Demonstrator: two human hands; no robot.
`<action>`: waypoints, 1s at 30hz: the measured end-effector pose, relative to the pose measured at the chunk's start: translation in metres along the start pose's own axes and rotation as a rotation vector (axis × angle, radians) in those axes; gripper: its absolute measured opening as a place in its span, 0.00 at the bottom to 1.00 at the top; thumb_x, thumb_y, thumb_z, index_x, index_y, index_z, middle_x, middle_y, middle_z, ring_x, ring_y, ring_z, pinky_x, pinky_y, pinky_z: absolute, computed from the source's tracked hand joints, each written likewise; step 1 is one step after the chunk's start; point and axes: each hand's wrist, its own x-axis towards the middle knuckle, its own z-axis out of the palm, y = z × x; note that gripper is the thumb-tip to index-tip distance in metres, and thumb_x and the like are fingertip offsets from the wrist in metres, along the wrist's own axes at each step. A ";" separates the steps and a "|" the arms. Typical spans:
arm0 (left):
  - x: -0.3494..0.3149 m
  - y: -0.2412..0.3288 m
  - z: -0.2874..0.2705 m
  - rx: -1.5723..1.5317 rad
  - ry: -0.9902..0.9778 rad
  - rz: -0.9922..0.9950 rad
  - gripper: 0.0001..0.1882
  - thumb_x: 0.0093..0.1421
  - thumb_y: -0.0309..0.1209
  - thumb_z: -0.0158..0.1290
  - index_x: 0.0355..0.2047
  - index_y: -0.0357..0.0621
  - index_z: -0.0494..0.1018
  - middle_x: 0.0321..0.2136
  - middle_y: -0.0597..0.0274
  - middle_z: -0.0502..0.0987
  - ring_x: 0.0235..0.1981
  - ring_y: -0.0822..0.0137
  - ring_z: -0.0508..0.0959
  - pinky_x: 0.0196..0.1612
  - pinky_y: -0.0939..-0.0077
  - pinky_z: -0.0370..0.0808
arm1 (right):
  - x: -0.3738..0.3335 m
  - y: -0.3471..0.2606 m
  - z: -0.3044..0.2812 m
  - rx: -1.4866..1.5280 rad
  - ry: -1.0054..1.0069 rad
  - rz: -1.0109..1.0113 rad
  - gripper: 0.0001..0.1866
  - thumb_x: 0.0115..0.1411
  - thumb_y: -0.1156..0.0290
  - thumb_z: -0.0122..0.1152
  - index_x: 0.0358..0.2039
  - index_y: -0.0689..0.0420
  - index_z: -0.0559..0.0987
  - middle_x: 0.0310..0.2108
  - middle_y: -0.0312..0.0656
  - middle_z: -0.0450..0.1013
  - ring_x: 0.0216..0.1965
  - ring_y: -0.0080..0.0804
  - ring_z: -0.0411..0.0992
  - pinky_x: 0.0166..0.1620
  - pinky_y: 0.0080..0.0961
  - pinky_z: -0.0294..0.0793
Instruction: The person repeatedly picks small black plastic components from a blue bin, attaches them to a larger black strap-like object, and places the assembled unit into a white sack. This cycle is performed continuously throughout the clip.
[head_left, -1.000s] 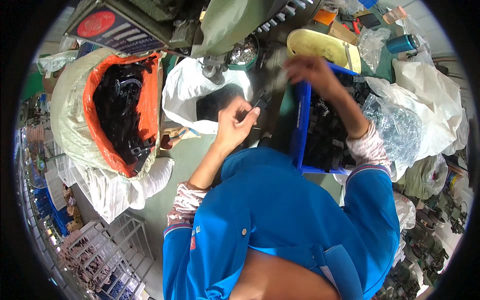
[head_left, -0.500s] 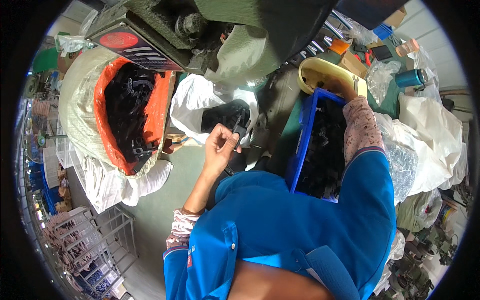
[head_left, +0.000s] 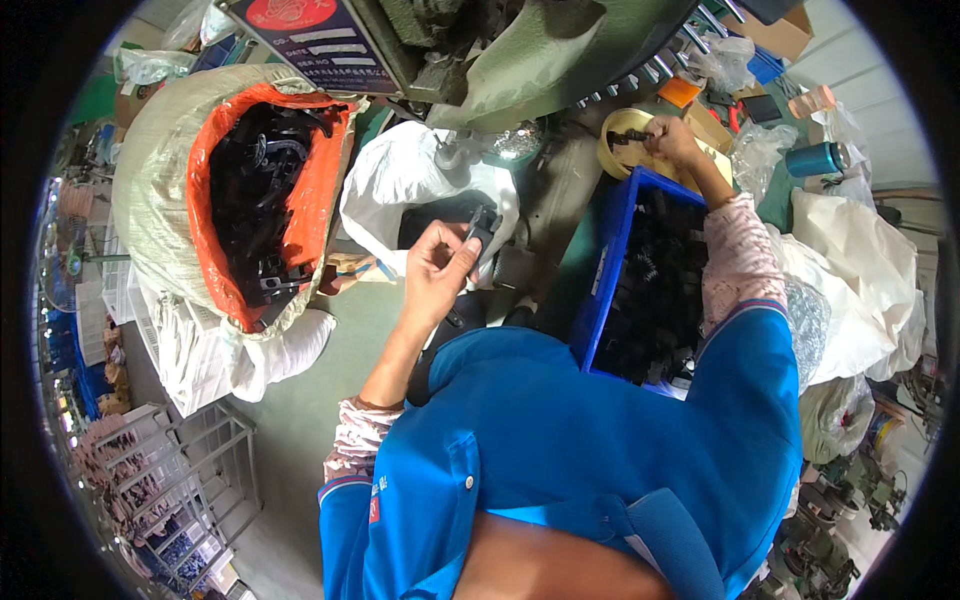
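Observation:
My left hand is closed, pinching a small black plastic part with a thin, metal-looking end that points up. It is held over the front edge of a white sack with dark contents. My right hand reaches over a pale yellow tub at the far right, fingers closed together. A short, dark, knobbly piece shows at its fingertips; its exact kind cannot be made out. Below that forearm stands a blue crate heaped with small black parts.
A large woven sack with an orange liner full of black parts stands left. A green-grey machine overhangs the far middle. A teal bottle and plastic bags lie right. A metal rack stands lower left.
My right hand has come up from inside the yellow tub, and a dark piece now shows at its fingertips. My left hand keeps its hold on the black part. The view has shifted slightly.

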 end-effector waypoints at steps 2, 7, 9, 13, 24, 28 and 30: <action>0.008 0.000 -0.001 0.023 0.002 0.069 0.12 0.62 0.24 0.56 0.25 0.42 0.65 0.32 0.61 0.74 0.21 0.80 0.72 0.25 0.85 0.68 | -0.023 -0.034 -0.014 0.457 0.014 -0.070 0.09 0.55 0.69 0.67 0.35 0.59 0.82 0.25 0.34 0.77 0.24 0.21 0.73 0.29 0.21 0.73; 0.031 0.004 -0.007 -0.027 -0.058 0.171 0.13 0.60 0.22 0.58 0.26 0.43 0.63 0.31 0.62 0.74 0.22 0.79 0.72 0.26 0.83 0.70 | -0.110 -0.166 -0.018 0.824 -0.044 -0.244 0.13 0.63 0.72 0.60 0.47 0.61 0.79 0.31 0.32 0.77 0.28 0.18 0.71 0.31 0.16 0.70; 0.036 0.004 -0.019 0.077 -0.096 0.175 0.14 0.57 0.23 0.61 0.26 0.42 0.64 0.40 0.58 0.75 0.29 0.77 0.75 0.31 0.81 0.72 | -0.136 -0.202 -0.006 0.925 -0.095 -0.277 0.17 0.63 0.71 0.60 0.51 0.61 0.77 0.32 0.34 0.76 0.30 0.18 0.70 0.33 0.16 0.68; 0.049 0.002 -0.044 0.235 -0.142 0.308 0.15 0.55 0.24 0.63 0.24 0.40 0.65 0.43 0.54 0.78 0.42 0.70 0.76 0.43 0.74 0.74 | -0.158 -0.246 0.034 1.092 -0.160 -0.242 0.18 0.63 0.72 0.61 0.53 0.61 0.77 0.31 0.33 0.76 0.29 0.17 0.68 0.33 0.15 0.68; 0.060 0.028 -0.088 0.317 -0.311 0.344 0.13 0.56 0.22 0.61 0.25 0.38 0.64 0.53 0.48 0.76 0.46 0.70 0.77 0.45 0.72 0.75 | -0.155 -0.302 0.063 0.890 -0.047 -0.289 0.15 0.64 0.72 0.60 0.49 0.63 0.78 0.28 0.40 0.78 0.27 0.20 0.75 0.31 0.18 0.76; 0.070 0.033 -0.098 0.368 -0.353 0.316 0.13 0.56 0.25 0.60 0.25 0.38 0.64 0.52 0.52 0.77 0.42 0.66 0.81 0.41 0.75 0.76 | -0.150 -0.309 0.067 0.806 -0.001 -0.321 0.13 0.64 0.74 0.59 0.48 0.64 0.77 0.28 0.42 0.78 0.27 0.22 0.77 0.31 0.21 0.77; 0.077 0.033 -0.101 0.455 -0.372 0.375 0.13 0.56 0.26 0.60 0.25 0.38 0.64 0.52 0.53 0.78 0.39 0.60 0.83 0.39 0.76 0.76 | -0.147 -0.311 0.071 0.775 0.029 -0.337 0.13 0.64 0.74 0.59 0.48 0.64 0.77 0.28 0.42 0.78 0.28 0.23 0.77 0.31 0.21 0.77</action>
